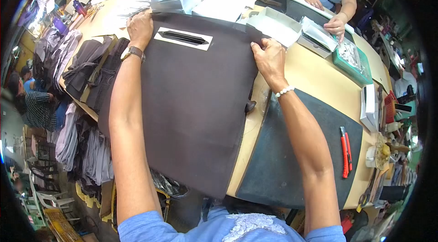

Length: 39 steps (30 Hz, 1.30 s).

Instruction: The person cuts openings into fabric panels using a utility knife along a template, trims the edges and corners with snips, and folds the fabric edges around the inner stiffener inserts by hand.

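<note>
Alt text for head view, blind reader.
A person's left hand and right hand hold a large dark sheet near its far corners; it bears a white patch with a dark strip. Red tools lie on a dark mat at right; another person's hand is near a green basket.

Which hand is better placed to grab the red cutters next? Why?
The right hand, probably: the slim red cutters lie nearer it; the left hand holds the flat dark cloth farther away.

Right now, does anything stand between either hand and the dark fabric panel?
Nothing visible does: the left hand is on the upper-left corner of the dark fabric panel, the right hand on its upper-right corner. The white rectangle with a black strip lies between the hands, blocking neither.
</note>
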{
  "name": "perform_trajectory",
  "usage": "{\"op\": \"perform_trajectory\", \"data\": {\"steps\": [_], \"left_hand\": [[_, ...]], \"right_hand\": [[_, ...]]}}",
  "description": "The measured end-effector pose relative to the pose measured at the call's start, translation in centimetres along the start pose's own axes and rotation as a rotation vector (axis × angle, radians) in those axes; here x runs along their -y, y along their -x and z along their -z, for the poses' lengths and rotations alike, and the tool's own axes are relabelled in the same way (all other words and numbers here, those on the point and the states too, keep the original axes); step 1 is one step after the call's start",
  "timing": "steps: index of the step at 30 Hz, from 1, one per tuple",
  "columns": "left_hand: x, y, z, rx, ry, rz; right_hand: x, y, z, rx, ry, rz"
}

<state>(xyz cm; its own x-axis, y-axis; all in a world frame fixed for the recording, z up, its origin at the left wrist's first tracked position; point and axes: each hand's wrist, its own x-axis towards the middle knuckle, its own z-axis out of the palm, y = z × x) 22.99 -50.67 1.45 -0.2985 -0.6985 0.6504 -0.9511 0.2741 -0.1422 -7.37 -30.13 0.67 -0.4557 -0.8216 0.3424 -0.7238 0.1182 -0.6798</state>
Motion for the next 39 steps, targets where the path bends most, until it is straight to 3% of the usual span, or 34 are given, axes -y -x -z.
{"op": "perform_trajectory", "data": {"steps": [3, 6, 9, 11, 13, 14, 17, 19, 21, 23, 29, 31, 35, 39], "left_hand": [[-0.9, 0.1, 0.6, 0.0, 0.017, 0.061], [-3.1, 1.0, -0.3, -0.261, 0.08, 0.124], [-7.5, 4.2, 2.3, 0.015, 0.5, 0.061], [-11.4, 6.3, 6.3, 0.243, 0.355, -0.015], [-11.7, 7.5, 3.9, 0.318, 0.369, -0.021], [-12.0, 7.7, 3.4, 0.327, 0.368, -0.012], [-12.7, 7.8, 3.0, 0.343, 0.381, 0.021], [-12.7, 7.7, 3.0, 0.35, 0.369, 0.033], [-12.8, 7.9, 2.8, 0.327, 0.392, 0.047], [-12.8, 7.8, 3.1, 0.325, 0.389, 0.054], [-13.1, 7.6, 3.5, 0.358, 0.392, 0.076], [-13.0, 7.6, 2.9, 0.337, 0.374, 0.069], [-13.0, 7.7, 2.7, 0.331, 0.36, 0.068], [-13.0, 7.3, 3.3, 0.395, 0.347, 0.057]], "right_hand": [[-0.5, 0.0, -0.7, -0.025, 0.082, 0.04], [-1.6, 0.0, -1.3, -0.03, 0.144, 0.068], [-2.0, 0.1, -1.2, 0.016, 0.182, 0.107], [-2.1, 1.0, -0.7, 0.009, 0.171, 0.148], [-1.8, 2.5, 0.7, -0.054, 0.125, 0.217], [-1.7, 3.4, 2.0, 0.034, 0.136, 0.208], [0.5, 6.1, 6.1, 0.628, 0.139, 0.017], [-0.3, 8.3, 5.0, 0.644, -0.013, 0.124], [-0.5, 9.6, 3.0, 0.456, 0.118, 0.356], [-0.2, 9.7, 2.7, 0.517, 0.107, 0.2], [2.0, 9.0, 9.6, 0.512, 0.379, 0.167], [1.3, 8.9, 12.6, 0.374, 0.434, 0.293], [3.2, 8.3, 16.3, 0.287, 0.295, 0.248], [4.5, 8.5, 13.6, 0.227, 0.046, 0.364]]}}
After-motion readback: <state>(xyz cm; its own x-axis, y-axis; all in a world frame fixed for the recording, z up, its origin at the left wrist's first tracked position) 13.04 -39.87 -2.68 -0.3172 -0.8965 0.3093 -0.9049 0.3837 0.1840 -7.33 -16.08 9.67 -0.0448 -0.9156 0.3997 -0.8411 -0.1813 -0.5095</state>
